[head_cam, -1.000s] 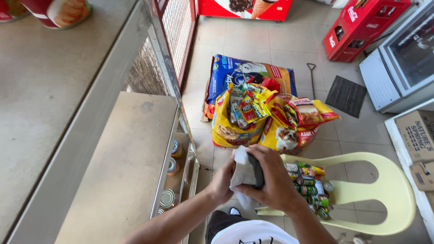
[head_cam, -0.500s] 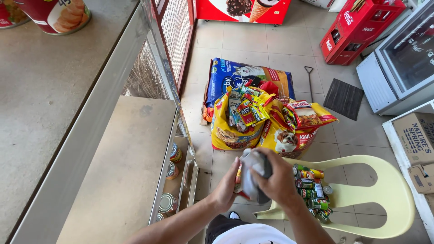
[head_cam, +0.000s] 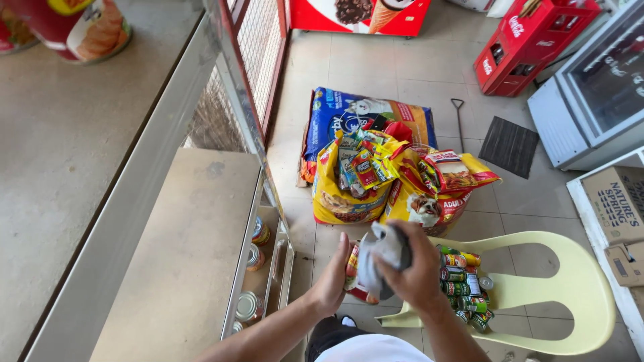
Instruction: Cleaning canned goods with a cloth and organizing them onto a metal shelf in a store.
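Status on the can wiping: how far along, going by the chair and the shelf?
Done: a few cans already stand on the low shelf. In hand: the left hand steadies an item while the right hand presses a grey cloth over it; the item is mostly hidden. Left: a pile of cans on the yellow plastic chair.

cloth (head_cam: pixel 381 258): soft, matt grey | chair (head_cam: pixel 570 281): smooth plastic | bags (head_cam: pixel 349 194): glossy plastic | floor (head_cam: pixel 402 74): smooth tile
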